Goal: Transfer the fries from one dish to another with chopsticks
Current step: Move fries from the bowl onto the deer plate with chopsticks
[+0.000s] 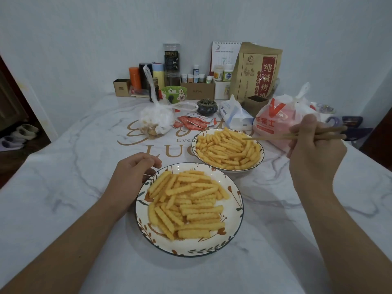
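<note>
Marbled tabletop (63,187), two fry dishes. Right hand (314,149) pinching chopsticks (275,137), tips over far dish (261,160). Left hand (131,175) curled loosely beside near dish (237,217), fingertips partly hidden; grip empty.

one head-worn wide-angle view only, aimed fwd & down over the near plate (233,211); plate seen close, centre-low; wall w/ clutter seen well beyond it.
</note>
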Motion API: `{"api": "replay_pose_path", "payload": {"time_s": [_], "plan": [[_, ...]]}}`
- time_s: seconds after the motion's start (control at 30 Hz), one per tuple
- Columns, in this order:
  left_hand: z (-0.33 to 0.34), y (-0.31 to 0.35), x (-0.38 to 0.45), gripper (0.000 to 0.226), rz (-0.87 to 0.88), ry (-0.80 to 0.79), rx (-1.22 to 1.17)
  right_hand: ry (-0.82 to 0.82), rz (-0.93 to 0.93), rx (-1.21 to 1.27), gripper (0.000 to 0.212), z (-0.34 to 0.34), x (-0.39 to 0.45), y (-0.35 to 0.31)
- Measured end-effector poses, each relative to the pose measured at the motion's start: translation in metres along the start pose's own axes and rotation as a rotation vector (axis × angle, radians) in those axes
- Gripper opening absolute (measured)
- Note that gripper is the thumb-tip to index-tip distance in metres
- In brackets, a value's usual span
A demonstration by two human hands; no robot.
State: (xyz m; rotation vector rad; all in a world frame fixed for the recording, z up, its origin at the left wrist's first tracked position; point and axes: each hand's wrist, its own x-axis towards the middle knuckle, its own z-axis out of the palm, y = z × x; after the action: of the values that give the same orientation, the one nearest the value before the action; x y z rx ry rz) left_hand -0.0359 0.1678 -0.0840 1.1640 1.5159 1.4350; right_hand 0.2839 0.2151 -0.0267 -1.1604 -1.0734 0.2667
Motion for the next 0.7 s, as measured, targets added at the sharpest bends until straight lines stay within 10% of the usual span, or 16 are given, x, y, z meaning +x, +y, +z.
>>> {"api": "replay_pose_path", "payload": {"time_s": [0.5, 0.7], "plan": [[0.000, -0.001, 0.000, 0.034, 0.007, -0.004, 0.001, -0.153, -0.125, -0.174, 0.061, 0.007, -0.007, 0.011], [0.001, 0.000, 0.000, 0.035, 0.011, 0.002, 0.001, 0.012, 0.048, 0.205, 0.048, 0.003, -0.004, -0.003]]}}
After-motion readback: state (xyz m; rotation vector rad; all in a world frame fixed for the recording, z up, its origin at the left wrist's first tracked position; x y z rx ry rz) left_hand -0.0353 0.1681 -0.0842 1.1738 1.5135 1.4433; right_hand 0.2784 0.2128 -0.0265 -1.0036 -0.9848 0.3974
